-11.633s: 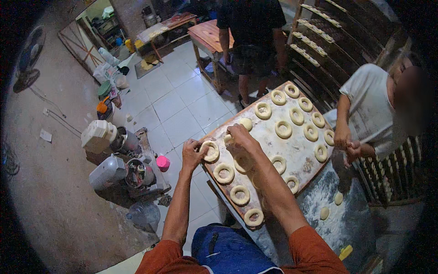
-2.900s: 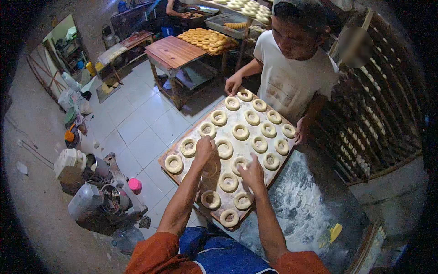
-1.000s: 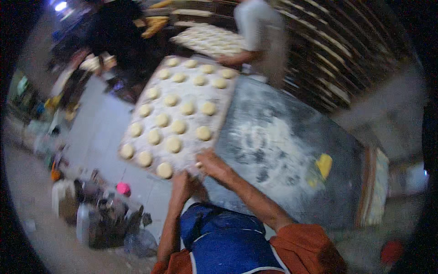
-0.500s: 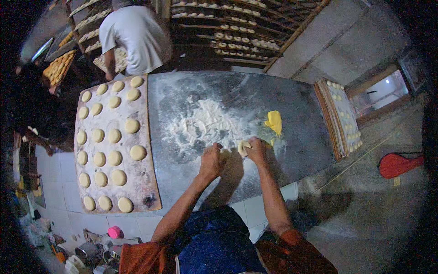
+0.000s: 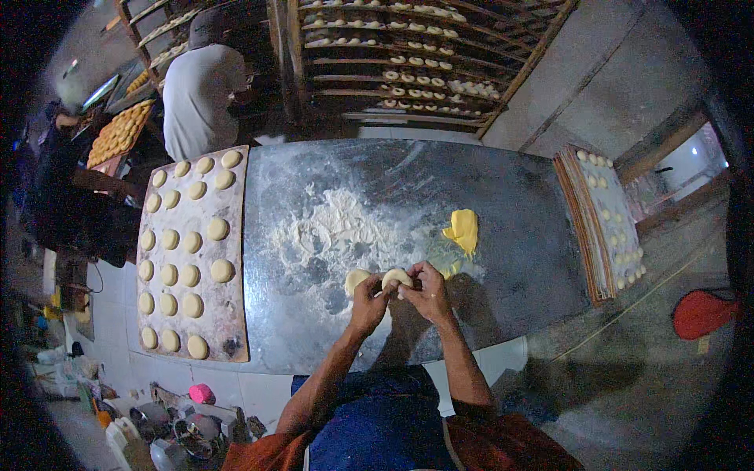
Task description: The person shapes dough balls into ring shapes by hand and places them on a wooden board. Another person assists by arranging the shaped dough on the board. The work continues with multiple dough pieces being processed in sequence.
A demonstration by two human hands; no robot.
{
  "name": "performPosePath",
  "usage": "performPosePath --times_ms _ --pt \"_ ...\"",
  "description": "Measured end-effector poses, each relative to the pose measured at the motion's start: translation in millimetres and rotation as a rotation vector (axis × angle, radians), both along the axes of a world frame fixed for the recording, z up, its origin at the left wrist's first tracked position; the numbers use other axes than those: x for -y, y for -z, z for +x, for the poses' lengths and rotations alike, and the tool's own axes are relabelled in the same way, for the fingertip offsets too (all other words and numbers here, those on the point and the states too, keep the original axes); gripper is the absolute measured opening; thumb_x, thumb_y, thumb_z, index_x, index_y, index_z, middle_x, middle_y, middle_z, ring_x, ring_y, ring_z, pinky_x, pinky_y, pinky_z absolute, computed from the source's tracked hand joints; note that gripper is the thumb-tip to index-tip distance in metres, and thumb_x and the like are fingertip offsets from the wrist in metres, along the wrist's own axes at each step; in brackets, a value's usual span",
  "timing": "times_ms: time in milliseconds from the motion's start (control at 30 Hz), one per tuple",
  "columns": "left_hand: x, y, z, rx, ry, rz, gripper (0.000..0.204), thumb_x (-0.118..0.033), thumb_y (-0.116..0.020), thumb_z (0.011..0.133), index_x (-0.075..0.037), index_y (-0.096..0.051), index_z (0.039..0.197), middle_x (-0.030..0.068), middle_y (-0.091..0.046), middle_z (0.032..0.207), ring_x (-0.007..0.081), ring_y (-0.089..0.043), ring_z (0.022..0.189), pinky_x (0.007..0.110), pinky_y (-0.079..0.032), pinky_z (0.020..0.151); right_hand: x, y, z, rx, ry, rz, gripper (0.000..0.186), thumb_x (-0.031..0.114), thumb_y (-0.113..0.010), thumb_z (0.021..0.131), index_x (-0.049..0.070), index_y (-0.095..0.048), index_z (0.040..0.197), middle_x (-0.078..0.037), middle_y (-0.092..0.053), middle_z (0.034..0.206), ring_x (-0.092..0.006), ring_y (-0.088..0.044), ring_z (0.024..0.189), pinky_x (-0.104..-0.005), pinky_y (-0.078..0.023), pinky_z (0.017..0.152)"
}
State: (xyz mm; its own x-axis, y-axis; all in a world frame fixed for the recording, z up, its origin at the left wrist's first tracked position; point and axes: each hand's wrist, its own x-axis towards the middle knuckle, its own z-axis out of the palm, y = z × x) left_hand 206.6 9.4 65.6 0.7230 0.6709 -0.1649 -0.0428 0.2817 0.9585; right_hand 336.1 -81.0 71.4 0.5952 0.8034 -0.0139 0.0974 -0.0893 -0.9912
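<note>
Pinched 1 curled dough piece (image 5: 398, 276) between left hand (image 5: 368, 306) and right hand (image 5: 430, 294) over 1 floured table (image 5: 510, 184), just beside 1 dough disc (image 5: 356, 279), near 1 big yellow lump (image 5: 464, 230), right of 1 board (image 5: 222, 315) bearing 22 dough rounds (image 5: 222, 271).
</note>
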Motion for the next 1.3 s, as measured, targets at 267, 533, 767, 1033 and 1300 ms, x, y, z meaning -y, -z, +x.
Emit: performPosePath --times_ms 267,533,767,1033,1300 --pt "13.7 3.6 10.0 0.066 -0.2 -0.081 0.027 -0.014 -0.059 0.091 0.002 -0.054 0.111 0.009 -0.064 0.093 0.0167 -0.061 0.087 0.028 -0.049 0.076 4.1 -21.2 9.6 -0.214 -0.284 0.042 0.053 0.002 -0.067 0.072 0.006 -0.038 0.116 -0.007 -0.057 0.095 -0.0154 -0.059 0.083 -0.0271 -0.049 0.073" --pt "16.5 -8.4 -2.5 0.212 -0.127 -0.171 0.043 0.003 -0.06 0.079 -0.01 -0.042 0.116 0.0027 -0.053 0.101 0.0134 -0.055 0.087 0.028 -0.049 0.075 -3.1 -2.9 15.7 -0.377 -0.248 -0.141 0.045 0.033 -0.053 0.089 0.0 -0.047 0.119 -0.009 -0.057 0.102 -0.0167 -0.058 0.092 -0.0298 -0.049 0.076" --pt "6.5 10.5 8.3 0.066 -0.414 -0.158 0.029 -0.038 -0.044 0.095 -0.009 -0.043 0.092 0.002 -0.046 0.079 0.0136 -0.051 0.063 0.033 -0.044 0.042 -12.7 34.9 -18.3 -0.603 -0.04 0.018 0.063 0.052 -0.033 0.095 -0.006 -0.059 0.099 -0.01 -0.062 0.083 -0.0262 -0.06 0.078 -0.0357 -0.05 0.07" --pt "-6.3 22.2 -21.3 0.269 -0.567 -0.615 0.025 -0.027 -0.043 0.094 -0.004 -0.045 0.085 0.0142 -0.054 0.075 0.0238 -0.056 0.064 0.037 -0.044 0.047 -44.4 29.4 -66.7 0.031 0.1 -0.27 0.063 0.054 -0.033 0.094 0.0 -0.058 0.077 -0.009 -0.059 0.065 -0.0189 -0.056 0.06 -0.0391 -0.044 0.056" --pt "-37.0 31.2 -73.1 0.606 -0.516 -0.621 0.032 -0.029 -0.041 0.093 -0.003 -0.045 0.076 0.0106 -0.048 0.062 0.0231 -0.049 0.055 0.039 -0.038 0.052 -72.6 8.3 -112.6 0.008 -0.099 -0.278 0.041 0.037 -0.037 0.094 0.002 -0.057 0.096 -0.016 -0.06 0.079 -0.0333 -0.059 0.082 -0.0424 -0.045 0.073"
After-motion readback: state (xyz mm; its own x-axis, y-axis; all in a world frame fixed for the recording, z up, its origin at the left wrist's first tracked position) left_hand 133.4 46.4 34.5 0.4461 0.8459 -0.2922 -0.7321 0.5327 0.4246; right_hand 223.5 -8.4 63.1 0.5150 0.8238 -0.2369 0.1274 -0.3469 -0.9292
